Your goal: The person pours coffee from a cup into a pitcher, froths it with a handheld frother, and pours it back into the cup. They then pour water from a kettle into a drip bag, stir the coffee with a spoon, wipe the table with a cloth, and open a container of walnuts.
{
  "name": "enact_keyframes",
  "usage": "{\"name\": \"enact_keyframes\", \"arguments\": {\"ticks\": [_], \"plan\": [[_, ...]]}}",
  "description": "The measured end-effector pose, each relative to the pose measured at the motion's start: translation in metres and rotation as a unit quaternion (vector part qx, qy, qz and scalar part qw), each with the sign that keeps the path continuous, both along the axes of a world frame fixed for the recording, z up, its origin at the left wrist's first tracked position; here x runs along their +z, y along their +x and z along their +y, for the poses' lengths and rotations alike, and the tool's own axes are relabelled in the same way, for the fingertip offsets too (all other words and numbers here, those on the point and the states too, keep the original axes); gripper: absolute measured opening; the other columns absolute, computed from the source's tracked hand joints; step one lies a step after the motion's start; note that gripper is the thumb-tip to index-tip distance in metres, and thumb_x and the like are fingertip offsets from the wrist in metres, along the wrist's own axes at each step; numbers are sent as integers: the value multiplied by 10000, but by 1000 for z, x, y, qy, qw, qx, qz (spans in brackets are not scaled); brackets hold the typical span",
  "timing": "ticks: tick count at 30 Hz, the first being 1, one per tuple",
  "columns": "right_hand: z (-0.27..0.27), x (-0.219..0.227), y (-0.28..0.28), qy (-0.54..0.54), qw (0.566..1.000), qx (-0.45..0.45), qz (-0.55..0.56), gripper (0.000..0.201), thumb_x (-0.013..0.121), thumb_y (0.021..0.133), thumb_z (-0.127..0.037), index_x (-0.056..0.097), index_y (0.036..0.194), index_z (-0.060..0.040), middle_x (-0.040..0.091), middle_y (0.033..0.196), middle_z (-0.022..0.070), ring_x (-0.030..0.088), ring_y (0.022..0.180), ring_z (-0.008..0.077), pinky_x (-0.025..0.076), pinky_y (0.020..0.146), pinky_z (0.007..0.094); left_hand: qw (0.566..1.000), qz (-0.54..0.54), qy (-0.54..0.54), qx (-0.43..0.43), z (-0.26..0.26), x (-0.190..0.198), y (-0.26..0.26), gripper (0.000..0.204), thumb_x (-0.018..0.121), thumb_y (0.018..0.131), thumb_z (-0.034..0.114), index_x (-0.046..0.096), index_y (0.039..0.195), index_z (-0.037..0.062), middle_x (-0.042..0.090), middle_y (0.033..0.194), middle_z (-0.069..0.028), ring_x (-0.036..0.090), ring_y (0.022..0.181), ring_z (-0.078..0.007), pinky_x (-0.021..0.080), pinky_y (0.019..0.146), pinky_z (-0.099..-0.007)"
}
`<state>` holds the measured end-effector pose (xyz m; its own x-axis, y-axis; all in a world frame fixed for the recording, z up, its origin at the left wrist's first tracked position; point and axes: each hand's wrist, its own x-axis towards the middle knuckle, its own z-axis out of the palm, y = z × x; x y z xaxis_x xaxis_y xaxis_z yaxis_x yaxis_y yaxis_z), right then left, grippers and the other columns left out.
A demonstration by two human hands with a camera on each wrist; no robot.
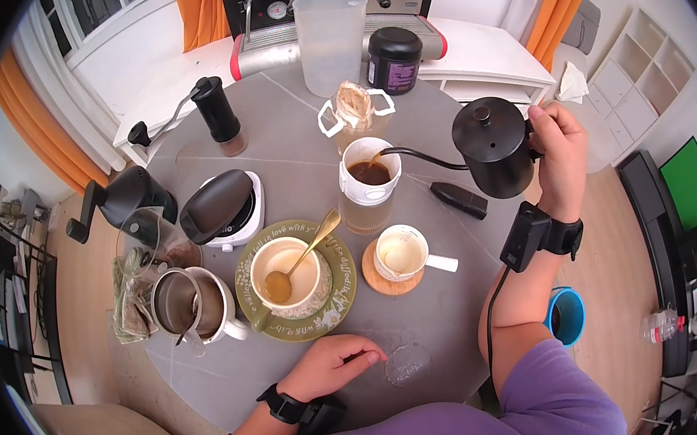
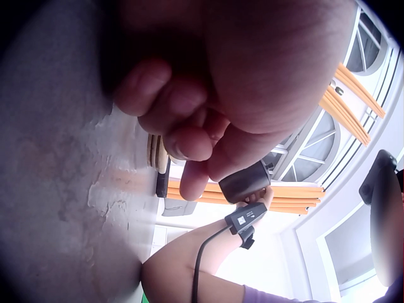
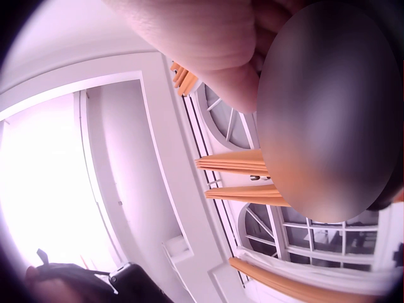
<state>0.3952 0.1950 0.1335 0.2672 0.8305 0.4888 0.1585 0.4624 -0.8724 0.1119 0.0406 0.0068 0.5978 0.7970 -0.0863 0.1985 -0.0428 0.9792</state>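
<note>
On the left of the grey worktop point(image 1: 450, 308), a black hand grinder point(image 1: 122, 197) stands behind a white mug point(image 1: 225, 309). To their right, a green saucer point(image 1: 341, 289) carries a patterned cup point(image 1: 313, 303) with a gold spoon point(image 1: 278, 287) leaning in it.

The left hand point(image 1: 327, 365) lies low by the near edge, its fingers loosely curled and holding nothing, the thumb reaching toward a wet patch point(image 1: 409, 364).

Near the middle, the white dripper point(image 1: 373, 192) sits on a clear server point(image 1: 365, 217), dark brown liquid inside it. Nearer the person, a small white handled cup point(image 1: 401, 256) rests on a round wooden coaster point(image 1: 392, 285).

On the right, the right hand point(image 1: 563, 151) has its fingers wrapped round the handle of the black gooseneck kettle point(image 1: 497, 157), held raised with its spout tip over the dripper. This looks like the pouring step, partway through. The next move calls for a steady wrist, a gentle tilt and a spout kept inside the rim, with an eye on the liquid's level.
</note>
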Motion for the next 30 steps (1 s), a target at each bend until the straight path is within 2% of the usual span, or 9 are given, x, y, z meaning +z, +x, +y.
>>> {"name": "enact_keyframes", "arguments": {"ticks": [8,14,17,30], "plan": [[0,0,2,4,1000,10,16,250,620,790,-160,481,608,-58,410,558,-60,340,521,33,267,492,200,1000,-6,-3,4,0,-1,0,122,534,850,125,619,904,57,601,757,-44,529,656,-129,426,608,-246],[-4,2,-1,5,1000,-16,-17,242,618,793,-161,493,617,-52,428,574,-56,348,533,36,278,505,199,1000,-7,6,2,0,-4,-1,124,535,847,129,619,906,60,594,747,-42,522,644,-131,421,600,-247],[-8,5,-4,5,1000,-15,-9,238,617,793,-152,493,617,-50,435,579,-55,350,539,36,280,513,200,1000,9,1,-2,0,-3,-1,134,527,864,136,630,891,55,605,770,-31,539,687,-113,425,638,-238],[-7,5,-7,14,1000,3,-21,255,612,792,-127,459,602,-54,428,575,-52,342,544,37,262,516,198,1000,-2,17,-2,0,-3,-1,137,525,857,148,619,911,64,609,785,-50,548,683,-151,437,634,-260]]}}
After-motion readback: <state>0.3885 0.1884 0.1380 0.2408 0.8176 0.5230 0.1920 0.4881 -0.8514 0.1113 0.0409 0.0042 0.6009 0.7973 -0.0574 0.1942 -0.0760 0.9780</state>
